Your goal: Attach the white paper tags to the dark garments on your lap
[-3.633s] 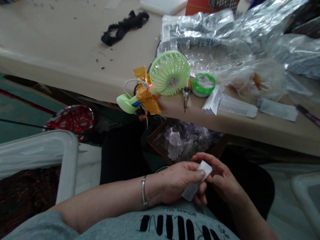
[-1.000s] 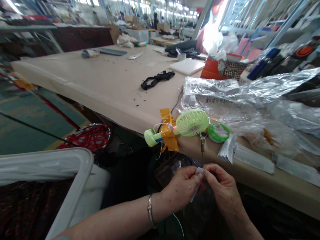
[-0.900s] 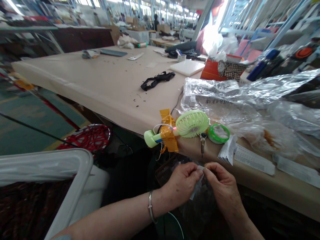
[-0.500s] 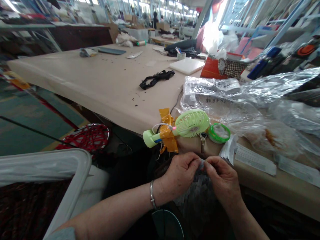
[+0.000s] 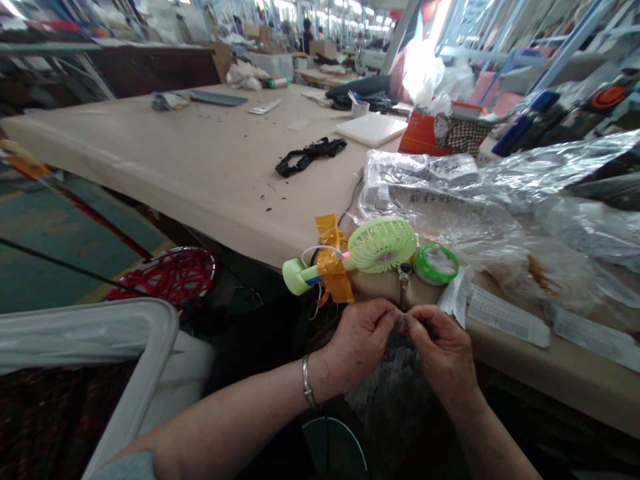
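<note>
My left hand [image 5: 361, 340], with a silver bangle at its wrist, pinches a small piece of thin grey fabric [image 5: 401, 323] between thumb and forefinger. My right hand [image 5: 444, 343] grips the same bit from the other side, its fingertips almost touching the left ones. Below both hands hangs a bunch of sheer grey fabric [image 5: 395, 387], in shadow. Just beyond the fingers, at the table edge, is a small metal post with a dark knob [image 5: 403, 277]. A light green handheld fan [image 5: 383, 245] is fixed there with orange tape [image 5: 335, 270].
A green-rimmed round tub [image 5: 436, 264] and printed paper strips [image 5: 507, 315] lie right of the fan. Clear plastic bags [image 5: 440, 187] cover the table's right side. A black fabric strip [image 5: 310, 157] lies mid-table [image 5: 200, 160]. A white bin [image 5: 165, 340] stands at lower left, near a red-strapped stool [image 5: 165, 273].
The pinched fingertips of both hands have drawn closer together, with less of the grey fabric showing between them. The view has shifted slightly.
</note>
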